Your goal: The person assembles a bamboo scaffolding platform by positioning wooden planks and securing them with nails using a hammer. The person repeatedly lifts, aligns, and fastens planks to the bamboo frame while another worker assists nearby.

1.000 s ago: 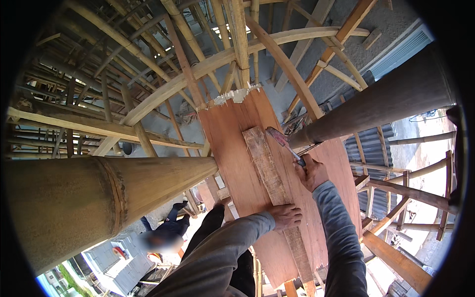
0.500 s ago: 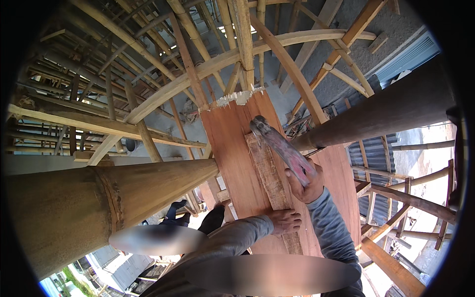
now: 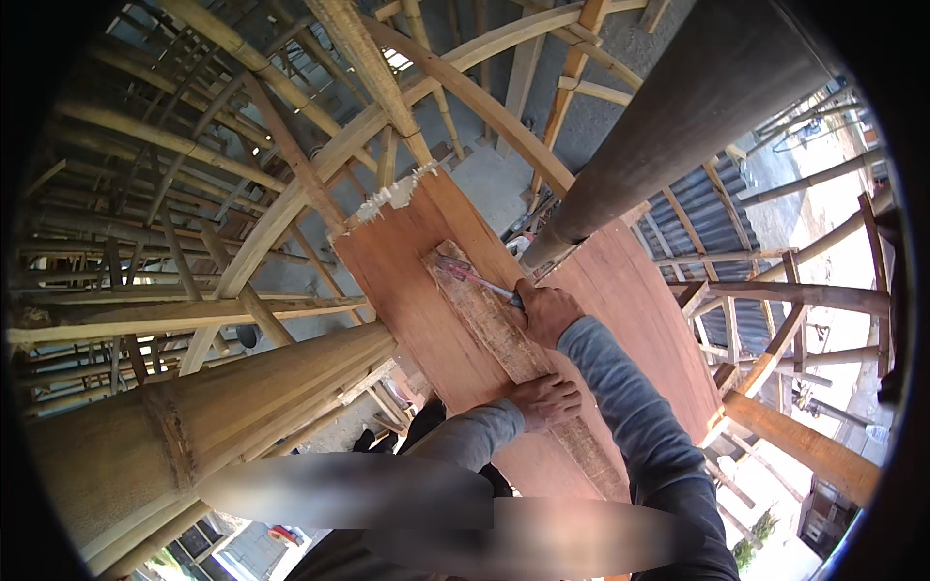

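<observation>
A narrow, rough wooden batten (image 3: 492,324) lies lengthwise on a reddish-brown plywood sheet (image 3: 407,281) with a ragged far end. Across the batten's nearer half rests my left hand (image 3: 547,400), its fingers curled over the wood. Farther up, my right hand (image 3: 550,312) is closed around a slim hand tool (image 3: 475,276) with a thin grey part and a worn reddish end. That reddish end is over the batten's far part; whether it touches cannot be told. My fingers hide part of the tool, and its kind is unclear.
A thick bamboo pole (image 3: 281,387) slants in from the left. Another large dark pole (image 3: 668,126) stands beside the sheet at the right. Beyond the far end are a curved timber (image 3: 339,155) and bamboo scaffolding (image 3: 194,145). Corrugated sheeting (image 3: 697,213) lies to the right.
My right hand has turned the tool and brought it down toward the batten; the reddish end now points away from the hand. My left hand stays on the batten. The whole view has shifted and rotated.
</observation>
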Demonstrator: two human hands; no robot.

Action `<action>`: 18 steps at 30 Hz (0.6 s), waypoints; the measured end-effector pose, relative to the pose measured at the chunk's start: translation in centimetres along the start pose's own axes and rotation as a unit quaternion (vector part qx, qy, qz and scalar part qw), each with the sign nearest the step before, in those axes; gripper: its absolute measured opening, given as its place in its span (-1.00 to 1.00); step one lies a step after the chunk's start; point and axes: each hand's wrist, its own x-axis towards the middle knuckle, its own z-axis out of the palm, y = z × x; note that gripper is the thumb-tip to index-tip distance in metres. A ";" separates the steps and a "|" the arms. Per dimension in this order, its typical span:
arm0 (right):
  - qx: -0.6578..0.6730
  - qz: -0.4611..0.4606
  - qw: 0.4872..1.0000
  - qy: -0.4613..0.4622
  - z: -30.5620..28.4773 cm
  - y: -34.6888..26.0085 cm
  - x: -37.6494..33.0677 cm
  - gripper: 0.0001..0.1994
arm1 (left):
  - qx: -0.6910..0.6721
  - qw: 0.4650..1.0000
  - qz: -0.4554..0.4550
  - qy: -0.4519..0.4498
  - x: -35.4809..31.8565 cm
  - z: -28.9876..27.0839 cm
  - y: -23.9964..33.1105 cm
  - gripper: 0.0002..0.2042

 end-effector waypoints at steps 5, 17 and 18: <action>0.267 0.019 0.954 0.133 0.5 -1.2 -10.2 -0.64 | -0.193 0.920 -0.165 -0.298 0.7 -0.6 1.0 -0.64; 0.492 0.560 0.487 0.456 14.1 -11.5 -42.5 -0.75 | -0.024 0.992 -0.077 -0.097 0.8 -3.0 -4.7 -0.15; 0.503 0.539 0.460 0.494 14.9 -12.1 -43.5 -0.75 | -0.017 0.992 -0.081 -0.099 0.7 -3.7 -5.8 -0.15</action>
